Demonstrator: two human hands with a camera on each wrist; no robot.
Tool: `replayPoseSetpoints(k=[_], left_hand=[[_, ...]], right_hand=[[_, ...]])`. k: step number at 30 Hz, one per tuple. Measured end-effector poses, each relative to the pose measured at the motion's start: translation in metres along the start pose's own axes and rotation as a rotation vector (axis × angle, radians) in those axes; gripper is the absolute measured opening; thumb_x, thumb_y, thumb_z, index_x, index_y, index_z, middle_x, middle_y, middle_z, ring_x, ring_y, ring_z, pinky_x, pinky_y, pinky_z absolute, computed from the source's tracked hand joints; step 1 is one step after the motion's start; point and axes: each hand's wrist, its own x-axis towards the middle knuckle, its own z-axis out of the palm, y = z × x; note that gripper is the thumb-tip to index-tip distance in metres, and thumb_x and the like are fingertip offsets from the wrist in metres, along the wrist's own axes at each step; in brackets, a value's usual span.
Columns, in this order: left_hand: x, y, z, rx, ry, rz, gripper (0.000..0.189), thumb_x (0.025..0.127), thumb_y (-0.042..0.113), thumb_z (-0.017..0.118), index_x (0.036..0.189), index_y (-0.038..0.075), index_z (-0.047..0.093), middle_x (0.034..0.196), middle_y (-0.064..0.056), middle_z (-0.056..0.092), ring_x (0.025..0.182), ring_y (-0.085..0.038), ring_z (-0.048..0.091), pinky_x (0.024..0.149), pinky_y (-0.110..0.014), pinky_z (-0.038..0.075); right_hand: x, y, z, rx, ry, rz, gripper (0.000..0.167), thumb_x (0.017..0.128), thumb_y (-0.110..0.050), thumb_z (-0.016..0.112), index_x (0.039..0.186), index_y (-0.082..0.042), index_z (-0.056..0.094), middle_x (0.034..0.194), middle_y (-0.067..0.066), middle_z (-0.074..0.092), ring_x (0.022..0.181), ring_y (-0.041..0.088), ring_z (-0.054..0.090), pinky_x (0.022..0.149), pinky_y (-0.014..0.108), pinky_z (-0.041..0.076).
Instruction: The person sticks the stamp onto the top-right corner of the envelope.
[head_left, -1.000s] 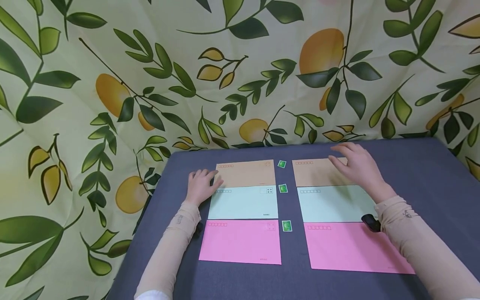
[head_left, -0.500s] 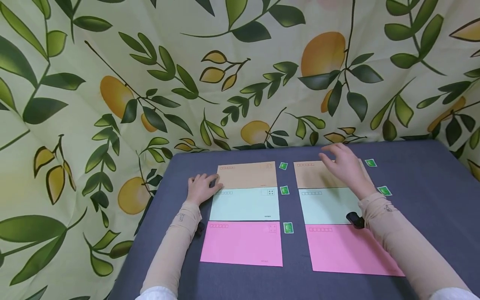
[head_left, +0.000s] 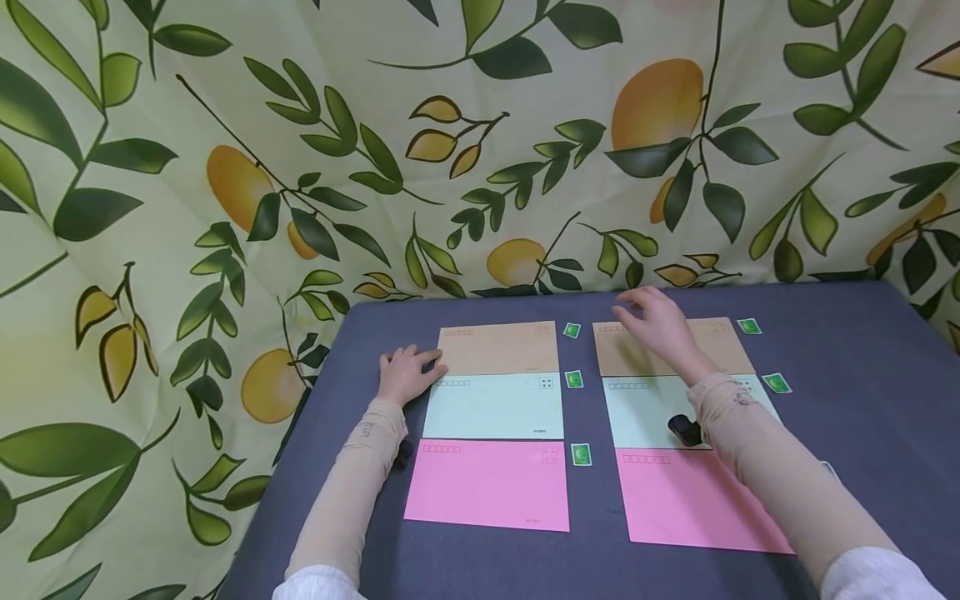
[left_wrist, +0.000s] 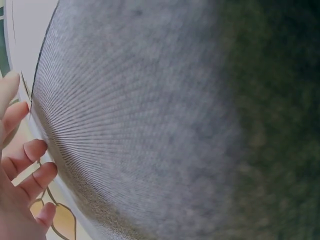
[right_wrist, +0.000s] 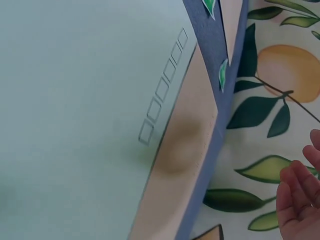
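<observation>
In the head view, my left hand point(head_left: 407, 375) is at the left edge of a tan envelope point(head_left: 498, 348), its fingers loosely bent and gripping nothing. Below that envelope lie a pale blue one point(head_left: 491, 412) and a pink one point(head_left: 487, 492). My right hand point(head_left: 656, 327) hovers above the second tan envelope point(head_left: 720, 342), relaxed and holding nothing. A second pale blue envelope point(head_left: 637, 408) and pink envelope point(head_left: 675, 500) lie under the right forearm. Green stamps point(head_left: 572, 331) line the gap between the columns. The right wrist view shows spread fingers point(right_wrist: 300, 195) beyond the envelopes.
More green stamps point(head_left: 749, 327) lie right of the second column, one partly hidden by the sleeve point(head_left: 765, 442). A dark blue cloth point(head_left: 862, 350) covers the table. Behind it hangs a curtain point(head_left: 337, 50) printed with leaves and fruit.
My right hand has moved left across the second tan envelope, uncovering the stamps on its right side. The left hand has hardly moved; the view has shifted slightly.
</observation>
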Motion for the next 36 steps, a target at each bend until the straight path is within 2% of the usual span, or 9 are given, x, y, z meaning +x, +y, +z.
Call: replayPoseSetpoints(k=[9, 18, 26, 29, 36], left_hand=[[0.002, 0.003, 0.005, -0.066, -0.022, -0.055, 0.047, 0.088, 0.047, 0.058, 0.129, 0.024, 0.057, 0.133, -0.011, 0.056, 0.125, -0.036, 0.046, 0.101, -0.059, 0.023], [0.005, 0.004, 0.003, -0.163, -0.068, -0.129, 0.048, 0.086, 0.043, 0.062, 0.129, 0.022, 0.057, 0.132, -0.008, 0.058, 0.127, -0.032, 0.048, 0.105, -0.062, 0.019], [0.008, 0.009, -0.003, -0.165, -0.100, -0.150, 0.048, 0.086, 0.041, 0.063, 0.130, 0.022, 0.056, 0.132, -0.007, 0.056, 0.129, -0.032, 0.046, 0.107, -0.064, 0.017], [0.009, 0.010, -0.003, -0.143, -0.104, -0.143, 0.047, 0.087, 0.040, 0.062, 0.130, 0.023, 0.055, 0.132, -0.007, 0.057, 0.128, -0.033, 0.047, 0.106, -0.065, 0.018], [0.008, 0.012, -0.007, -0.151, -0.132, -0.134, 0.047, 0.088, 0.038, 0.060, 0.132, 0.024, 0.052, 0.134, -0.008, 0.055, 0.129, -0.035, 0.045, 0.105, -0.065, 0.021]], right_hand=[[0.013, -0.001, 0.020, 0.068, -0.062, 0.060, 0.032, 0.093, -0.021, 0.054, 0.114, 0.002, 0.060, 0.112, 0.020, 0.056, 0.101, 0.034, 0.054, 0.086, 0.048, 0.044], [0.023, -0.008, 0.043, 0.068, -0.128, 0.101, 0.030, 0.092, -0.019, 0.055, 0.114, 0.002, 0.060, 0.111, 0.020, 0.058, 0.101, 0.033, 0.054, 0.088, 0.045, 0.044], [0.029, -0.005, 0.065, 0.076, -0.175, 0.149, 0.029, 0.091, -0.015, 0.056, 0.114, 0.002, 0.060, 0.108, 0.020, 0.058, 0.096, 0.031, 0.052, 0.087, 0.044, 0.045], [0.030, -0.001, 0.073, 0.069, -0.179, 0.178, 0.029, 0.091, -0.015, 0.055, 0.113, 0.003, 0.060, 0.106, 0.020, 0.059, 0.094, 0.030, 0.053, 0.086, 0.043, 0.044], [0.030, 0.000, 0.082, 0.071, -0.122, 0.225, 0.031, 0.088, -0.014, 0.056, 0.111, 0.007, 0.061, 0.099, 0.021, 0.060, 0.087, 0.030, 0.053, 0.080, 0.041, 0.044]])
